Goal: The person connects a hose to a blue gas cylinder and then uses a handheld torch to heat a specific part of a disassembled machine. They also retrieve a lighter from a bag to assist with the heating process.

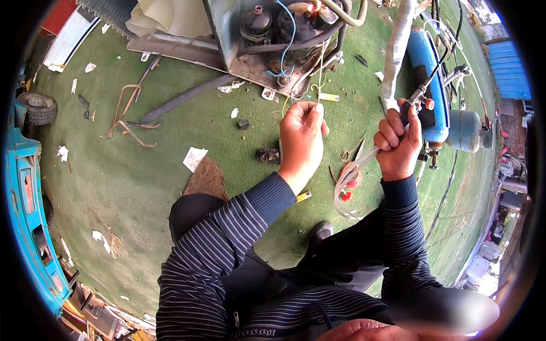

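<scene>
My left hand (301,131) pinches a thin pale rod (321,68), which points up toward an open metal unit (224,31) with black compressor parts (255,25) and a blue wire (289,40). A bright orange spot (314,8) shows on the pipework at its top. My right hand (398,142) grips a dark-handled torch fitting (421,95) with a red knob, along with a clear hose (359,163) that loops down. A pale wrapped pipe (396,57) runs upward just beside that hand, near a blue cylinder (437,129).
Green flooring (114,187) carries paper scraps, bent copper pipes (132,99), grey insulation tubing (182,99), red-handled tools (352,182) and a brown mat piece (205,179). A teal tank (463,133) lies right; a turquoise vehicle body (25,193) and tire (37,108) are at left.
</scene>
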`<state>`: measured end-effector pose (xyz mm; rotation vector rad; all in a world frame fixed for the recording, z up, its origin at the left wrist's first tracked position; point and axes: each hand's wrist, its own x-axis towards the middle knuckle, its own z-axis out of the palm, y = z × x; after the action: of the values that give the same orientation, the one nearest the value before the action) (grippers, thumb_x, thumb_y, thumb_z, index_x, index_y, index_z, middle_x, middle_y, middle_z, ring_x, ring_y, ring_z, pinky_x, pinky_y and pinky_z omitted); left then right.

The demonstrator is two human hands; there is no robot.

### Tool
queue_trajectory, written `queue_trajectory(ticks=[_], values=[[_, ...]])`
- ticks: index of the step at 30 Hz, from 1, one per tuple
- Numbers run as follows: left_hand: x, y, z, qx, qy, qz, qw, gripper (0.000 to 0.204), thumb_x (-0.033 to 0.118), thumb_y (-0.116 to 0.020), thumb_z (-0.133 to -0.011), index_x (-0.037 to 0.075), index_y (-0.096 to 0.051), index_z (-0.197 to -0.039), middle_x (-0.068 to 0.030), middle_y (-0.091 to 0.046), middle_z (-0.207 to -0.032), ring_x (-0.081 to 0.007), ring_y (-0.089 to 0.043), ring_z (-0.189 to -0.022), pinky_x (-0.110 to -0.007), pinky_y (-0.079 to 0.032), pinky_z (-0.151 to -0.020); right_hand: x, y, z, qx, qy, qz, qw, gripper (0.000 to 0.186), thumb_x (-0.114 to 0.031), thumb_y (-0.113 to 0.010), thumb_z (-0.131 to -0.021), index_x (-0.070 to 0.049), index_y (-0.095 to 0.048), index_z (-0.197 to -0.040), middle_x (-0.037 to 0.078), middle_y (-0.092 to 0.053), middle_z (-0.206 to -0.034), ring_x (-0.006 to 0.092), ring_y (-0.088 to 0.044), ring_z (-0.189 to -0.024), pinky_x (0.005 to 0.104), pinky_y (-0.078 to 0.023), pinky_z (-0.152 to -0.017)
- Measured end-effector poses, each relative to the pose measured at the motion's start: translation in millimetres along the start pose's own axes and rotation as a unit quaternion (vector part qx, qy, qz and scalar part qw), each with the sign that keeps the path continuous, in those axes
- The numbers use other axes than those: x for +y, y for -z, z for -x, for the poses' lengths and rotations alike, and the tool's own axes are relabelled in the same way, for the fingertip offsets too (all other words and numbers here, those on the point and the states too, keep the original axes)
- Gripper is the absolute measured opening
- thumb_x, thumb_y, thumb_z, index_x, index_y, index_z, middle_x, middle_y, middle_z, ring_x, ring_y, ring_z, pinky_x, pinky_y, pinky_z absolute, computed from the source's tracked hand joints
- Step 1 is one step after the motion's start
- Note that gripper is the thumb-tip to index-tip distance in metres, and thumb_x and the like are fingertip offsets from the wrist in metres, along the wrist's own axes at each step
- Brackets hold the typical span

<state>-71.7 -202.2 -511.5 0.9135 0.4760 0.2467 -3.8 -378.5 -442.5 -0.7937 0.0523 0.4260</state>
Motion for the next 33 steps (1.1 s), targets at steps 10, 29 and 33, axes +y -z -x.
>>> queue_trajectory(ticks=[10, 29, 33], values=[[21.0, 30.3, 55.8, -0.053, 0.132, -0.013, 0.990, 0.008, 0.017, -0.063, -0.103, 0.009, -0.063, -0.103, 0.0040, -0.058, -0.081, -0.0013, -0.045, -0.057, -0.018, -0.035, -0.048, -20.3, 13.7, 26.7, 0.045, 0.019, 0.023, 0.999, 0.029, -0.036, -0.050, -0.108, -0.014, -0.061, -0.123, -0.007, -0.030, -0.069, 0.0044, -0.023, -0.049, 0.0224, -0.019, -0.042], [83.3, 72.9, 87.7, -0.114, 0.251, -0.026, 0.961, 0.012, 0.013, -0.064, -0.103, 0.004, -0.065, -0.110, 0.0052, -0.061, -0.086, -0.0004, -0.046, -0.063, -0.018, -0.037, -0.055, -29.7, 14.9, 64.0, 0.068, -0.003, 0.035, 0.997, 0.033, -0.038, -0.045, -0.109, -0.013, -0.055, -0.128, -0.007, -0.030, -0.069, 0.0046, -0.021, -0.047, 0.0218, -0.019, -0.041], [82.2, 71.2, 81.1, -0.129, 0.237, -0.047, 0.962, 0.011, 0.012, -0.063, -0.103, 0.004, -0.064, -0.109, 0.0008, -0.063, -0.088, -0.0027, -0.048, -0.066, -0.018, -0.040, -0.056, -23.8, 14.5, 59.1, 0.065, -0.015, 0.041, 0.997, 0.032, -0.039, -0.047, -0.109, -0.014, -0.057, -0.126, -0.007, -0.029, -0.068, 0.0044, -0.021, -0.047, 0.0222, -0.019, -0.041]])
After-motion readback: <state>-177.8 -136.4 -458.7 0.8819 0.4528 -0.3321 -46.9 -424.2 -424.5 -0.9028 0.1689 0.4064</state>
